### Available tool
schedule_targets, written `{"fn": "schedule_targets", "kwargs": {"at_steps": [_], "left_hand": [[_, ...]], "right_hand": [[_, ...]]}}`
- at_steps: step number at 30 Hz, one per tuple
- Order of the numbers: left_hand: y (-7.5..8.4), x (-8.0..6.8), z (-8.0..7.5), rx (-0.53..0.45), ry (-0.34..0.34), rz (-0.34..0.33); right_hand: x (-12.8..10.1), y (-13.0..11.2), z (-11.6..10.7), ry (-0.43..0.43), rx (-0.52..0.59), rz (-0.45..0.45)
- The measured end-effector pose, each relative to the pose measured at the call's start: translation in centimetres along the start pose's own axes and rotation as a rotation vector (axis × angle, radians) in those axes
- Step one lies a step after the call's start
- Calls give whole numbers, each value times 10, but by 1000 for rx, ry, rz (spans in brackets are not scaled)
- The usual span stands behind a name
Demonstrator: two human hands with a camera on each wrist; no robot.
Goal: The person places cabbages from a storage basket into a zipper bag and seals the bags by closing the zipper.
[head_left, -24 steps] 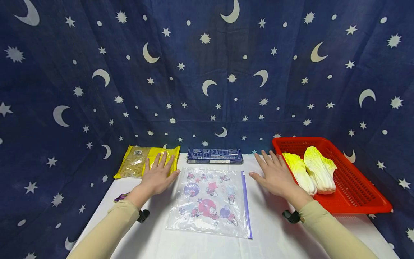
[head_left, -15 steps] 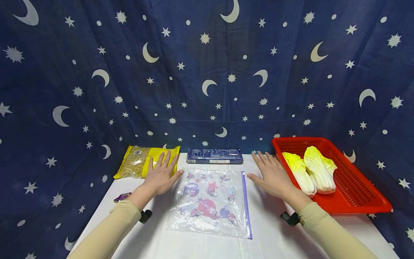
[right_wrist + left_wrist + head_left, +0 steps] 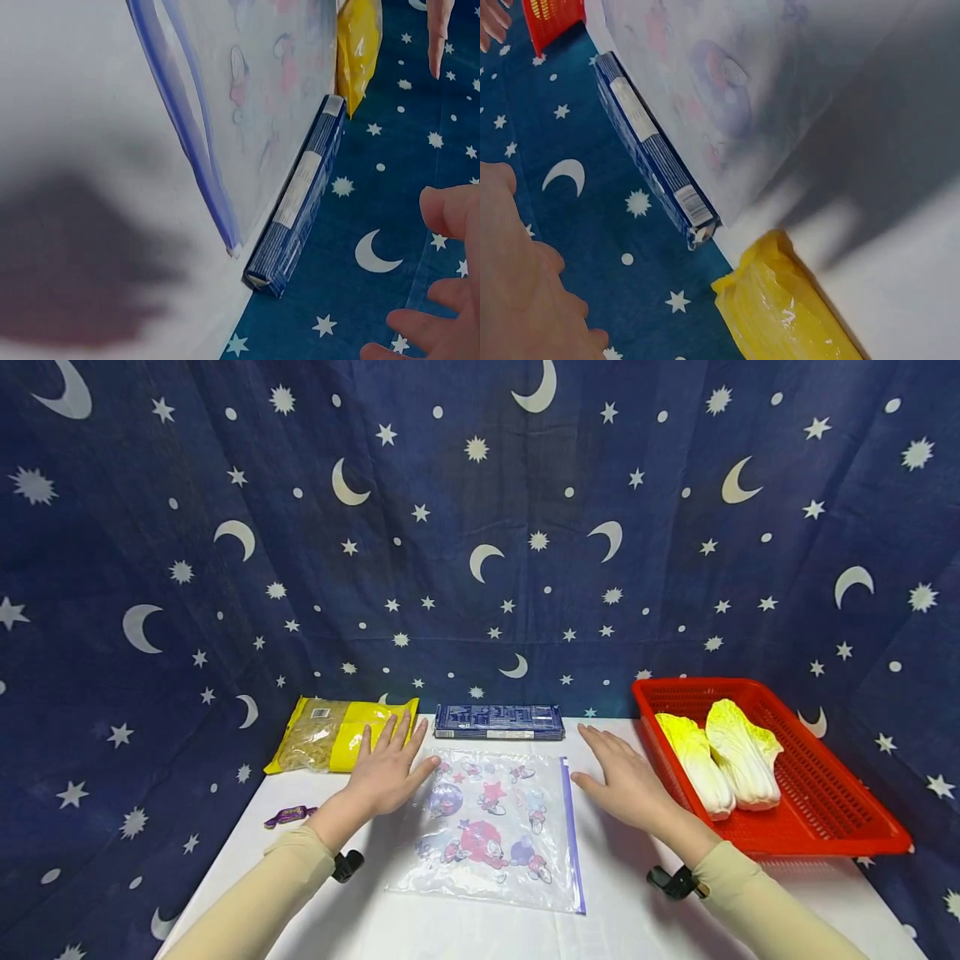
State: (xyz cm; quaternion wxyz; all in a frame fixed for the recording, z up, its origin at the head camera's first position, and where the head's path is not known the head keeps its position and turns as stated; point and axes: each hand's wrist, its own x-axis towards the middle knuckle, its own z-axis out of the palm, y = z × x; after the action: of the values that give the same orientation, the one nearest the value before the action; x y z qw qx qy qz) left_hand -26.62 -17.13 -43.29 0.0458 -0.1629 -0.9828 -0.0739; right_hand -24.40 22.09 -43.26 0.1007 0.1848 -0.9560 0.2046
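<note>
1. White table [image 3: 450, 937]: spread beneath everything; pressing the film flat against it probably gives the best control
2. Red basket [image 3: 840, 810]: well to the right of the printed zip bag [image 3: 487, 835]; movements on that side are best kept narrow
3. Printed zip bag: lies flat on the table, its purple zip strip [image 3: 572, 835] down the right edge; I cannot tell whether the strip is sealed, and the thin film looks likely to slide or crease, so steady one side before working the strip
4. Yellow packet [image 3: 341, 737]: near the zip bag's far left corner; lift over it rather than brush past
5. Cabbage pieces [image 3: 742, 756]: in the basket, right of the zip bag; nothing calls for disturbing them
6. Blue box [image 3: 498, 722]: just beyond the zip bag's far edge; a pinch from above should avoid bumping it
7. Left hand [image 3: 386, 777] and right hand [image 3: 626, 781]: above the zip bag's left edge and right of its strip, fingers extended, both grasping nothing; an even, gentle descent seems wise
8. Wrapped sweet [image 3: 289, 815]: left of the zip bag, small enough to be swept aside unnoticed
</note>
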Motion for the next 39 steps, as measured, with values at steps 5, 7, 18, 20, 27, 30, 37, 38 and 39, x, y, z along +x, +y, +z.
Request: {"fn": "schedule_targets", "kwargs": {"at_steps": [5, 7, 18, 20, 27, 30, 37, 38, 39], "left_hand": [[7, -1, 2, -32, 2, 12], [9, -2, 3, -44, 1, 22], [24, -4, 4, -63, -33, 73], [28, -5, 4, -68, -42, 73], [40, -5, 9, -97, -85, 78], [45, -5, 11, -104, -103, 88], [57, -5, 16, -165, -109, 132], [59, -4, 18, -176, -107, 142], [61, -4, 19, -188, -110, 149]], "right_hand": [[-4, -5, 3, -17, 25, 22], [-6, -7, 4, -27, 37, 31], [-11, -8, 12, -6, 94, 8], [-13, -9, 13, -14, 110, 22], [-17, -11, 13, -34, 170, 111], [-18, -9, 16, -33, 188, 141], [-22, -6, 20, -12, 269, 187], [-22, -5, 21, -7, 284, 186], [-22, -5, 21, -3, 301, 186]]}}
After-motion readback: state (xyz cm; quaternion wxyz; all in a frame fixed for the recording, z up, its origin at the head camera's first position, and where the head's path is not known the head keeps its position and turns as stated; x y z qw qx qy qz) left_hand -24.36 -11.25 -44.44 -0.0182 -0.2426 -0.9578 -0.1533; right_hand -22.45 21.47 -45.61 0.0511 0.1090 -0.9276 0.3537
